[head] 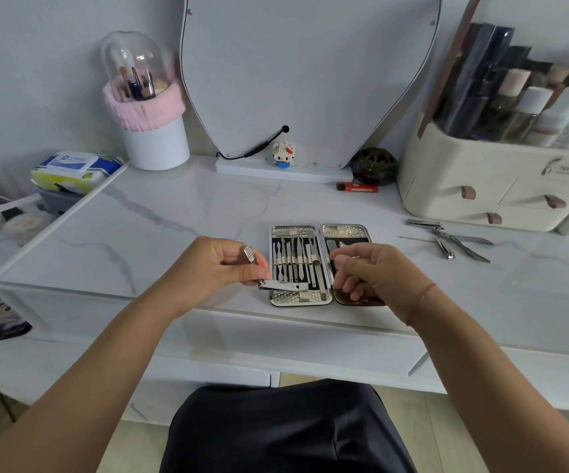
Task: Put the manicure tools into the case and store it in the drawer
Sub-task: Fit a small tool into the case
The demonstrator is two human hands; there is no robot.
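An open silver manicure case lies flat on the marble vanity top near its front edge. Its left half holds several steel tools in loops. My left hand pinches a nail clipper with its lever raised, at the case's lower left corner. My right hand hovers over the right half with fingers curled loosely; nothing shows in it. Loose tools lie to the right: a clipper, nippers and a thin probe.
A cream cosmetics organiser with small drawers stands at the right. A mirror base, a toy figure, a dark jar and a lighter sit behind. A brush holder and wipes stand left.
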